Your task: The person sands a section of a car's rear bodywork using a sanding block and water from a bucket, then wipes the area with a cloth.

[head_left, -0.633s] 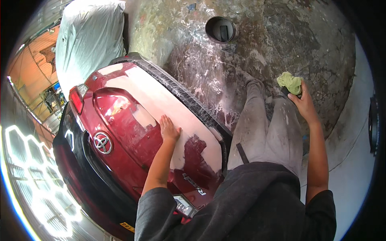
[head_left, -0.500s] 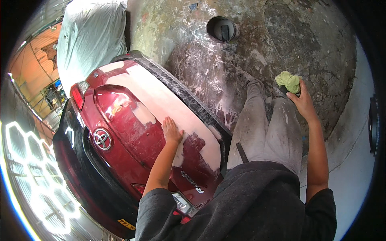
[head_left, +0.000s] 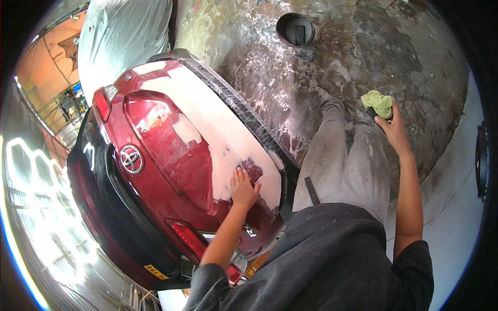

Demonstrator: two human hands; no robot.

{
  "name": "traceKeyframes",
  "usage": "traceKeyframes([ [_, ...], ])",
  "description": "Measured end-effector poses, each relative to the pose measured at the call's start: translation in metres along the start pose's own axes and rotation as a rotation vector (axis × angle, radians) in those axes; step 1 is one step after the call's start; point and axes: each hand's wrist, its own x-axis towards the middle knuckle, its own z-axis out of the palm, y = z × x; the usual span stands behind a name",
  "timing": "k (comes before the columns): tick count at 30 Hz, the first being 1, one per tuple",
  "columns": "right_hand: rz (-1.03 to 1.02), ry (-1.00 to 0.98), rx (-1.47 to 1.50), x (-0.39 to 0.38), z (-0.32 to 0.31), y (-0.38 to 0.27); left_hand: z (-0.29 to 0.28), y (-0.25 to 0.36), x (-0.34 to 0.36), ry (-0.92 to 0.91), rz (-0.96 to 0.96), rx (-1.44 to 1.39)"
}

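My left hand (head_left: 244, 190) rests flat on the rear of a dark red car (head_left: 155, 166), fingers stretched out. Under and around it is a pale pink filler patch (head_left: 207, 119), with a ragged spot of red paint (head_left: 251, 168) just beyond the fingertips. Off to the right, away from the car, my right hand (head_left: 396, 132) grips a crumpled light green cloth (head_left: 377, 102) together with a small dark block (head_left: 371, 112). The palm side of that grip is hidden.
A dark bucket (head_left: 280, 32) with a dark block (head_left: 300, 34) inside stands on the stained floor (head_left: 415, 78). Beyond the car is something under a pale cover (head_left: 124, 41). Scuffed black bumper trim (head_left: 244, 114) runs between the panel and my legs (head_left: 332, 150).
My left hand has slid nearer to me and to the right over the panel, onto the lower filler area. The right hand keeps its hold on the cloth and block, nearly in place.
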Motion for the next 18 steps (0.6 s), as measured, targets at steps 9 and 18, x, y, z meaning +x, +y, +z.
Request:
traceKeyframes([
  [9, -0.111, -0.247, -0.135, 0.023, 0.032, -0.057, -0.029, -0.004, -0.058, 0.217, -0.548, -0.303],
  [18, -0.230, -0.565, -0.147, 0.035, 0.144, -0.148, -0.032, -0.035, -0.014, 0.452, -0.440, -0.543],
])
